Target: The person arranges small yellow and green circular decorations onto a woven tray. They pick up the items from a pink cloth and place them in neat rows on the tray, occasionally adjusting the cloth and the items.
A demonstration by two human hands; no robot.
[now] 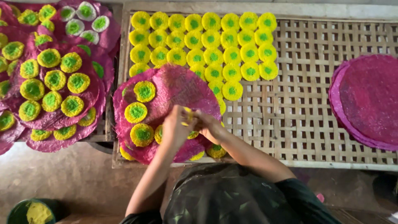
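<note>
I've got just the one view, the head camera, looking almost straight down over the wearer's chest and forearms. The woven tray (315,103) fills the middle and right of the frame, its far edge along the top. It sits close, at arm's reach. Floor shows bottom left, and a second tray (105,128) runs off the left edge.

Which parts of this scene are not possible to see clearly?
Head view:
- Yellow piece between left hand and right hand: fingers cover it, shape and grip unclear.
- Stack of pink discs: cut off by the right edge.
- Green container: cut off by the bottom edge.
</note>
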